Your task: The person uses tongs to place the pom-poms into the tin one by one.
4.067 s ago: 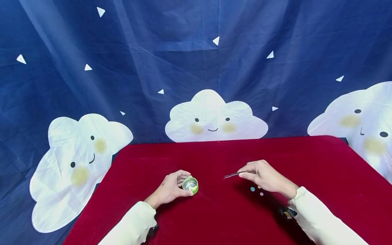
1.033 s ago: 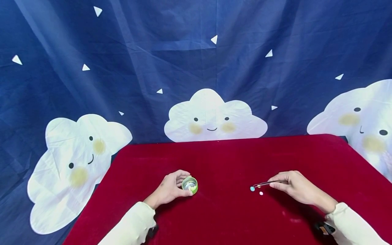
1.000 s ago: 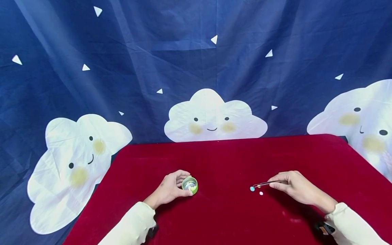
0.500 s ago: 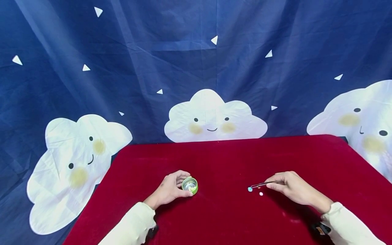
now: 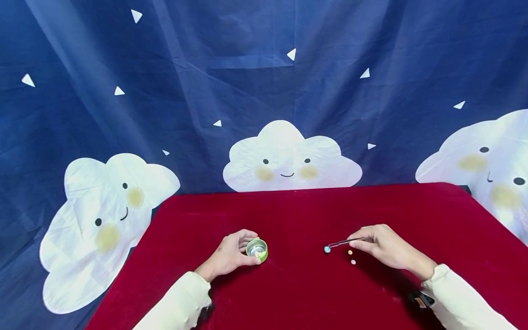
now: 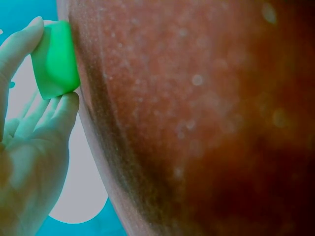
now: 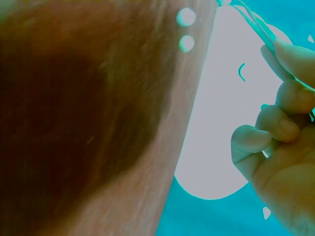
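Observation:
My left hand (image 5: 231, 253) grips a small round green tin (image 6: 55, 61) between thumb and fingers, its open top tilted towards the head camera. Several pale pieces (image 5: 260, 253) lie inside it. To the right, my right hand (image 5: 385, 247) pinches slim dark tweezers (image 5: 341, 242) between thumb and index finger. A teal bead (image 5: 327, 249) sits at the tweezers' tips, above the cloth. Behind the tips, below the tweezers, a yellow bead (image 5: 350, 252) and a pale pink bead (image 5: 353, 262) rest on the cloth. In the right wrist view the other fingers curl loosely.
Dark red cloth (image 5: 297, 293) covers the table. Behind its far edge hangs a blue curtain (image 5: 247, 101) printed with white clouds and triangles. Small dark devices sit under both wrists.
My right hand first went right to the beads with the tweezers; the teal bead was then taken up and has moved left, leaving the yellow bead in plain sight. The left hand stays put.

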`<state>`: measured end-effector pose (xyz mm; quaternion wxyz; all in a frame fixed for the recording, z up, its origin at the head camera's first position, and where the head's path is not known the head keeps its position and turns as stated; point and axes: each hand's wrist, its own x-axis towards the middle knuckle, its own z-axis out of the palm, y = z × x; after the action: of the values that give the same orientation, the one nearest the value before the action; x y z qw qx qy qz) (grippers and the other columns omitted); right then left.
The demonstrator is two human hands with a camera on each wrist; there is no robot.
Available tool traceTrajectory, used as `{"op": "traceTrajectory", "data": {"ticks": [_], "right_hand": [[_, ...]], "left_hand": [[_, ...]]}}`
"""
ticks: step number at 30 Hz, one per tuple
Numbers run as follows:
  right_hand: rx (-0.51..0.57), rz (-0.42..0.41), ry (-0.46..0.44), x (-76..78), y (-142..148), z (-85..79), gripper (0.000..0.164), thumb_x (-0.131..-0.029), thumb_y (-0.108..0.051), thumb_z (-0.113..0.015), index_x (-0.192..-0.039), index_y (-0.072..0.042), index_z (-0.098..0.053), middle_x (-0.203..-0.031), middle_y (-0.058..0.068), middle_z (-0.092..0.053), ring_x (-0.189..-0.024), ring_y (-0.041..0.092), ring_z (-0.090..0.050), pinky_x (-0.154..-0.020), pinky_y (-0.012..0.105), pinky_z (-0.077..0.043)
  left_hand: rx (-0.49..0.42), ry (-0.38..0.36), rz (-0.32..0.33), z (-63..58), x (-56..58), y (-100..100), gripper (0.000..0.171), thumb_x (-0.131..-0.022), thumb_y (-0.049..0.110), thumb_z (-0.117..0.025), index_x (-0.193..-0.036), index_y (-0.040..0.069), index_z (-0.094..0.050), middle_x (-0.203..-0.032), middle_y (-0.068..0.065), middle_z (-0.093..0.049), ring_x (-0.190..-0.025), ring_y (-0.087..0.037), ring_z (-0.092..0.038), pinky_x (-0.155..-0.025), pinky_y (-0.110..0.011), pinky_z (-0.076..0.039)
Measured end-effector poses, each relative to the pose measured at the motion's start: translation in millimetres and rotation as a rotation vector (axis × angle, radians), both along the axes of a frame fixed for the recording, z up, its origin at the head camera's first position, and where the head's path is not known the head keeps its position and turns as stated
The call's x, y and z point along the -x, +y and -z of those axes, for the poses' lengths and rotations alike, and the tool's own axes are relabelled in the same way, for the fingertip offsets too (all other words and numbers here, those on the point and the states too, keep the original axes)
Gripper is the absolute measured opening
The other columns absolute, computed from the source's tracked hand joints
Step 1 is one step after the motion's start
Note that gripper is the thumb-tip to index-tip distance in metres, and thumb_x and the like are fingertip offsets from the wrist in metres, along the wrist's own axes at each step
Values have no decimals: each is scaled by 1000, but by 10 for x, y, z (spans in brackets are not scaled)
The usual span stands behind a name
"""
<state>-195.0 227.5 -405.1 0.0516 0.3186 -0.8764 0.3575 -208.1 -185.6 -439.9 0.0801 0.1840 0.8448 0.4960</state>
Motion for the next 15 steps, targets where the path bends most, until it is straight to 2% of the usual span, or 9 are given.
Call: {"op": "traceTrajectory", "data": {"ticks": [6,15], "right_hand": [[9,-24,-71,47,-120,-68,12,-89,-7,-74,-100,-4,-78,-77,-6,-71,-64,13,-62,-55,21,-46],[-4,-33,-50,99,-257,-139,12,-89,-8,-75,-99,-7,-79,-80,-6,-69,-67,4,-55,-60,23,-50]], "left_hand": [[5,-3,0,5,9,0,59,-73,5,-88,-123,-2,-60,-118,-11,-67,-110,-27,-66,-97,-36,-53],[-2,-11,-2,15,15,-4,58,-73,4,-88,-123,-2,-60,-117,-10,-67,-109,-27,-66,-96,-35,-53]]}}
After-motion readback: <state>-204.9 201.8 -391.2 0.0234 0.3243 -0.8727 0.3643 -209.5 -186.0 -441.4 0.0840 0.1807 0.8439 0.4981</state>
